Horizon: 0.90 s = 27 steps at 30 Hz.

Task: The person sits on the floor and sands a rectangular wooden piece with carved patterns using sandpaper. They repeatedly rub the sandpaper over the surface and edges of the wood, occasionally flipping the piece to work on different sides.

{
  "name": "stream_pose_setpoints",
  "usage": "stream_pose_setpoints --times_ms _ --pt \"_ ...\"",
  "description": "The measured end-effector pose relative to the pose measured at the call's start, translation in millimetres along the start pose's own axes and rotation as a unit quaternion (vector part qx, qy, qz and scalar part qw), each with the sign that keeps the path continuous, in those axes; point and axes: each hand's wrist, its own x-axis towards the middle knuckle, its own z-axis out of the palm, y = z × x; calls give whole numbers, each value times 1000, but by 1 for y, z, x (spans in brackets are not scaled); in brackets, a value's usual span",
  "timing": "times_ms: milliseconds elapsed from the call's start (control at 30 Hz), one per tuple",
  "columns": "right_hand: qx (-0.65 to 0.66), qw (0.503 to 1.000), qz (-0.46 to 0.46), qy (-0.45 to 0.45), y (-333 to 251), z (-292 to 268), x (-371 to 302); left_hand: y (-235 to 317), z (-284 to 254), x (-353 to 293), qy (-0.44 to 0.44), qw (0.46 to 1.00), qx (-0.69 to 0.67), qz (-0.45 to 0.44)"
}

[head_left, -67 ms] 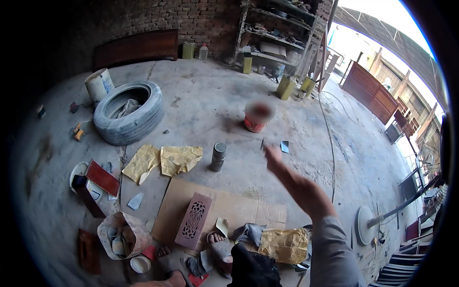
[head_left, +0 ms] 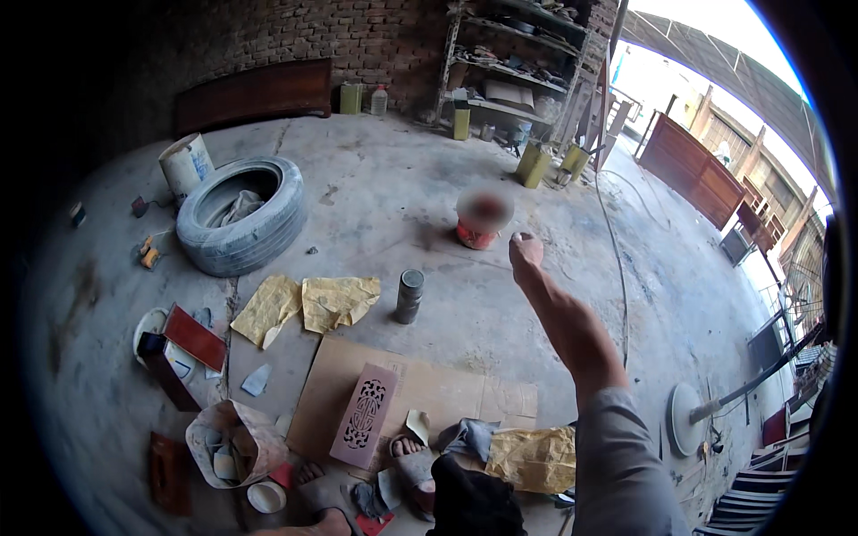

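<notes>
My right arm, in a grey sleeve, reaches forward over the concrete floor. My right hand point(head_left: 525, 250) is closed, its fingers curled together just right of a red bucket point(head_left: 475, 234) whose top is blurred. Whatever the fingers hold, if anything, is hidden. My left hand is out of view. Below, between my sandaled feet and the bucket, a carved openwork wooden block point(head_left: 365, 416) lies on a flat sheet of cardboard point(head_left: 438, 382). A grey cylindrical can point(head_left: 409, 297) stands upright beyond the cardboard.
At left lie a tyre point(head_left: 241, 219), a white bucket point(head_left: 186, 165), yellowish paper sheets point(head_left: 340, 302) and an open sack point(head_left: 234, 442) of scraps. More crumpled paper point(head_left: 533, 459) lies near my feet. A hose point(head_left: 618, 268) crosses the floor right of my arm; a round-based stand point(head_left: 686, 420) is at right.
My right hand has moved forward and slightly right, toward the bucket's side. The small bluish piece seen beside it on the floor no longer shows.
</notes>
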Motion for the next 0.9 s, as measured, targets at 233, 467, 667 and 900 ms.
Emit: stream_pose_setpoints --times_ms 233,467,667,900 --pt "7 995 -57 -86 63 -29 -142 -22 -1 -4 17 999 32 -1" --pt "20 979 44 -198 177 -179 -373 -32 -1 -15 -35 998 36 -38" --pt "2 943 228 -243 237 -232 -536 3 3 -11 -47 998 46 -3" --pt "-59 936 244 -246 262 -237 -595 -2 -4 -14 -51 995 85 -12"
